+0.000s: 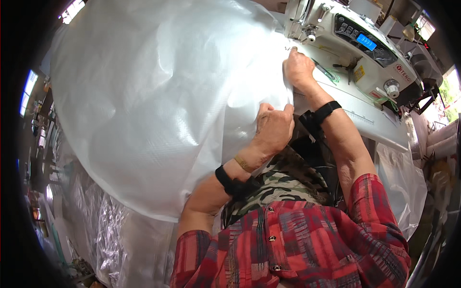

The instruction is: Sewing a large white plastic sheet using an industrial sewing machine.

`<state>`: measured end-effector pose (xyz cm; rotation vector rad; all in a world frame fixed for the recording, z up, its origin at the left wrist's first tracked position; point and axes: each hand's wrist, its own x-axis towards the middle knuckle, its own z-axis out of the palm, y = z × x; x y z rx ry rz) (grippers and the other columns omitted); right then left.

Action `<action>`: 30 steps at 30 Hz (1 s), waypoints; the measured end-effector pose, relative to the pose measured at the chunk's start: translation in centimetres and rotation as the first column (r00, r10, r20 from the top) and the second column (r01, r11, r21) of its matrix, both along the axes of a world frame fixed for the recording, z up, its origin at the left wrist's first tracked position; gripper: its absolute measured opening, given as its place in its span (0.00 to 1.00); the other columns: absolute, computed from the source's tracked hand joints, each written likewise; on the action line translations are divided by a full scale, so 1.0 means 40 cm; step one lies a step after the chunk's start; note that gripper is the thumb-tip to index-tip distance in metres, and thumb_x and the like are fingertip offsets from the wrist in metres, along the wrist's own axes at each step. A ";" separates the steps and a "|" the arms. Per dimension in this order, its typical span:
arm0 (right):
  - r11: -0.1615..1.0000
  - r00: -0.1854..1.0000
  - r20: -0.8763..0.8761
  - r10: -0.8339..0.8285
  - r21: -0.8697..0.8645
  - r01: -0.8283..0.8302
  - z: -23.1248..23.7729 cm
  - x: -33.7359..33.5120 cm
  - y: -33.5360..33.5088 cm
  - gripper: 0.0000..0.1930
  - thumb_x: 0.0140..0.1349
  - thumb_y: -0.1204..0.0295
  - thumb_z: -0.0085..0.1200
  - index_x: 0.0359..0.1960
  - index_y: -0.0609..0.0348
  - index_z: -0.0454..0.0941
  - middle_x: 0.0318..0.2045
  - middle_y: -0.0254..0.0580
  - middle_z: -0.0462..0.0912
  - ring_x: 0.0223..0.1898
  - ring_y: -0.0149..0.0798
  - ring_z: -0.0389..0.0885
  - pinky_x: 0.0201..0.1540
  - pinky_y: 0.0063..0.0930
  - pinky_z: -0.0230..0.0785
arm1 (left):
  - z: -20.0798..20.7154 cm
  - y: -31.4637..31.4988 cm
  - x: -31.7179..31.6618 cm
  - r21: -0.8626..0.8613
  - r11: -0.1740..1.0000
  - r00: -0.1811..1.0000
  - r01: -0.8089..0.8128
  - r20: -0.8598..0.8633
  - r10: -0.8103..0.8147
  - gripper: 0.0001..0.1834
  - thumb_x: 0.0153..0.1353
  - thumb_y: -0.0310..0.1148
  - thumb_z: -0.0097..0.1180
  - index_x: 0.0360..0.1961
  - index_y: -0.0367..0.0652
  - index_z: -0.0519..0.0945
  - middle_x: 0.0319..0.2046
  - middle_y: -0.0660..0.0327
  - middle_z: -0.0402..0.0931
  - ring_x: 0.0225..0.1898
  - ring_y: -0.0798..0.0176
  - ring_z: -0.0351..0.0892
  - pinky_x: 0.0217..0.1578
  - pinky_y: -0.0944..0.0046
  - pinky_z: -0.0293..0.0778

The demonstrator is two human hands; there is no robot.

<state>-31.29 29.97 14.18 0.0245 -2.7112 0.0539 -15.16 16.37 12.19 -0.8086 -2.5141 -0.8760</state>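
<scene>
A large sheet of white translucent woven plastic (144,96) spreads over the left and middle of the head view. Its right edge runs up to the needle area of a white sewing machine (355,43). My left hand (274,126) is closed on that edge, fingers pinching it nearer to my body. Farther up, close below the machine's presser area, my right hand (299,68) is closed on the same edge. The needle itself is hard to make out in the glare.
A blue lit display (366,42) shows on the machine's panel. To the right of my right hand, a slim pen-like tool (326,71) lies on the machine bed (355,103). Crumpled clear plastic (113,240) hangs at the lower left, and more plastic film (401,177) hangs at the right.
</scene>
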 end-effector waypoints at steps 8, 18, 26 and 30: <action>0.996 0.988 0.150 -0.030 -0.082 0.042 0.022 0.075 -0.005 0.13 0.56 0.72 0.50 0.35 0.69 0.83 0.32 0.60 0.85 0.39 0.55 0.86 0.42 0.45 0.77 | -0.011 0.029 0.010 0.421 0.906 0.978 -0.053 0.205 -0.038 0.09 0.59 0.30 0.53 0.26 0.36 0.76 0.16 0.48 0.73 0.22 0.43 0.76 0.32 0.49 0.71; 0.990 0.992 -0.003 0.129 0.064 -0.129 -0.003 0.147 -0.013 0.06 0.49 0.79 0.54 0.30 0.64 0.78 0.26 0.56 0.83 0.31 0.55 0.85 0.34 0.44 0.77 | -0.038 0.017 0.006 0.025 0.998 0.996 -0.053 -0.073 0.055 0.05 0.58 0.31 0.55 0.30 0.41 0.75 0.17 0.51 0.75 0.22 0.46 0.75 0.45 0.53 0.66; 0.978 0.980 0.099 0.175 0.094 -0.184 0.009 0.060 -0.003 0.05 0.47 0.79 0.55 0.22 0.65 0.83 0.26 0.58 0.83 0.31 0.55 0.86 0.33 0.44 0.77 | -0.007 -0.004 -0.070 -0.020 0.998 0.993 -0.060 -0.099 0.058 0.04 0.55 0.28 0.56 0.28 0.41 0.74 0.14 0.51 0.76 0.20 0.49 0.77 0.45 0.55 0.65; 0.980 0.980 0.070 0.184 0.069 -0.189 0.008 0.036 -0.012 0.05 0.49 0.78 0.54 0.24 0.65 0.83 0.26 0.58 0.84 0.32 0.55 0.86 0.34 0.45 0.77 | -0.009 -0.009 -0.099 0.009 0.992 0.986 -0.122 -0.116 0.122 0.03 0.55 0.27 0.55 0.26 0.41 0.74 0.13 0.51 0.74 0.19 0.47 0.74 0.40 0.56 0.67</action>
